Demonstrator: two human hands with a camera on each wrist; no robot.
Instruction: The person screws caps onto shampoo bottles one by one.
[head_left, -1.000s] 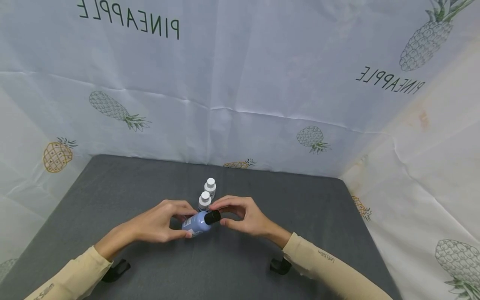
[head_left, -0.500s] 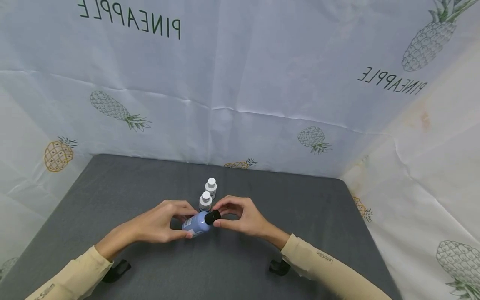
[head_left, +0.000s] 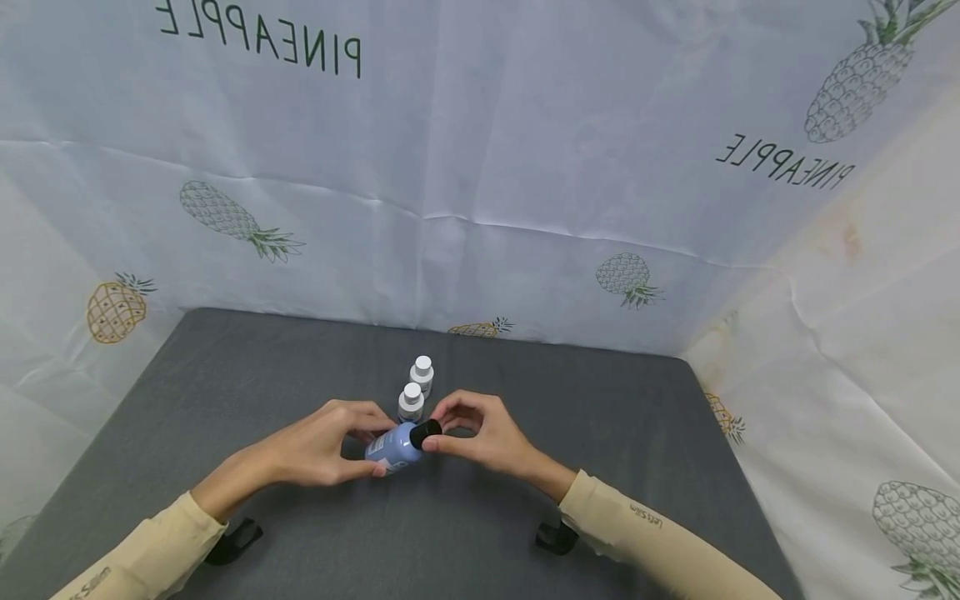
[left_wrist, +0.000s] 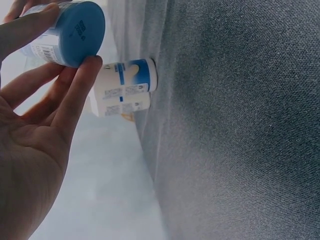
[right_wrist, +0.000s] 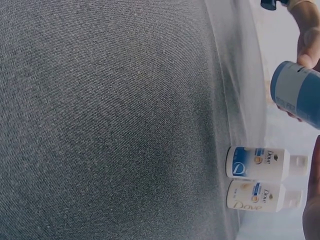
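Observation:
My left hand grips a blue bottle by its lower body, thumb on the near side and fingers on the far side. The bottle tilts, its black cap pointing up and to the right. Thumb and fingers of my right hand pinch that cap. In the left wrist view the round base of the blue bottle shows, raised off the table. Just behind stand two white Dove bottles with white caps, the nearer one with a blue label and the farther one paler.
The dark grey cloth-covered table runs back to a hanging curtain with pineapple prints. Black wrist straps show under both sleeves. Both white bottles stand upright side by side, close to the held bottle.
My right hand has moved a little left, its thumb and fingers closing on the black cap. The left hand and the blue bottle have hardly moved.

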